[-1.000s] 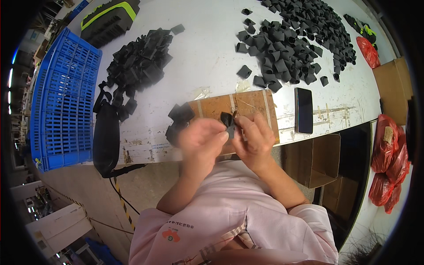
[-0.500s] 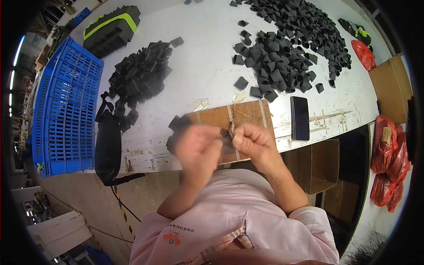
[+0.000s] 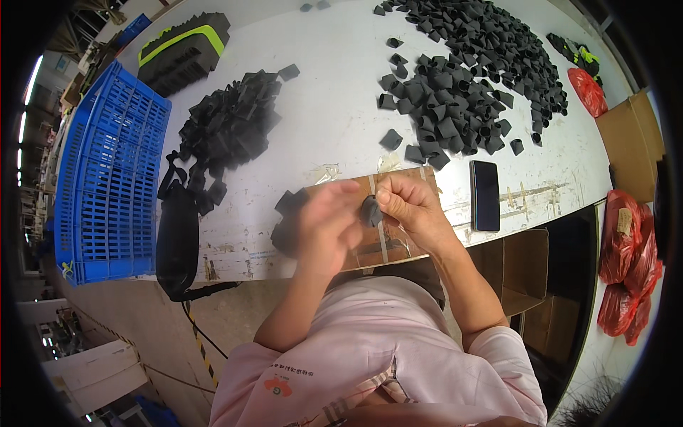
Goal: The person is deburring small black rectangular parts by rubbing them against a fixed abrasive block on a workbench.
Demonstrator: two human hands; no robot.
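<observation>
My right hand (image 3: 409, 206) is closed in a pinch on a small black fabric loop (image 3: 371, 211), held over a brown cardboard sheet (image 3: 420, 186) at the table's near edge. To its left is my left hand (image 3: 329, 226), smeared by motion; its fingers look apart, and I see nothing in them. Several flat black fabric pieces (image 3: 286, 231) lie beside and partly behind that hand. Farther left spreads a heap of flat black pieces (image 3: 231, 121). A big pile of rounded black loops (image 3: 448, 107) covers the right and far part of the table.
A blue plastic crate (image 3: 114, 178) and a black pouch (image 3: 178, 242) stand at the left. A stack of dark pieces with a yellow-green band (image 3: 186, 53) lies behind. A phone (image 3: 485, 196) lies right of the cardboard. Red bags (image 3: 626, 263) and cardboard boxes (image 3: 629, 142) are far right.
My left hand has drawn slightly away from the right hand, its fingers looser. The black loop now hangs in my right hand's pinch alone.
</observation>
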